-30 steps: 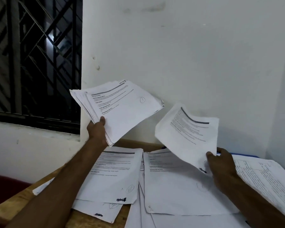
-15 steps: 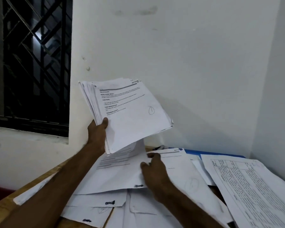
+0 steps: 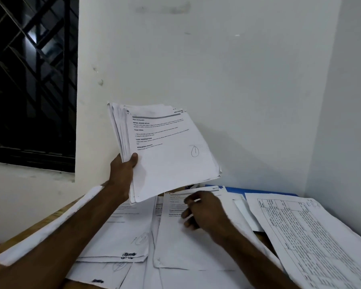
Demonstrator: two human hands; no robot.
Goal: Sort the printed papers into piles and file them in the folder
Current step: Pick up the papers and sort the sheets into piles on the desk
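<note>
My left hand (image 3: 123,171) grips a thick stack of printed papers (image 3: 171,155) by its lower left edge and holds it up, tilted, above the table. The top sheet carries typed headings and a circled pen mark. My right hand (image 3: 204,211) hovers low over the middle pile (image 3: 188,245) on the table, fingers loosely curled with nothing in them. A second pile (image 3: 125,232) lies left of it, under the raised stack. A blue folder (image 3: 267,193) shows at the back right, mostly covered by sheets.
A sheet with a printed table (image 3: 313,236) lies at the right, overhanging the folder. More sheets (image 3: 104,274) spread along the wooden table's near edge (image 3: 27,236). White walls close the corner behind and to the right; a barred window (image 3: 29,80) is at the left.
My right hand held a single sheet in the air, brought it down onto the piles and let go; it now hovers empty over the middle pile. The left hand's stack stayed raised.
</note>
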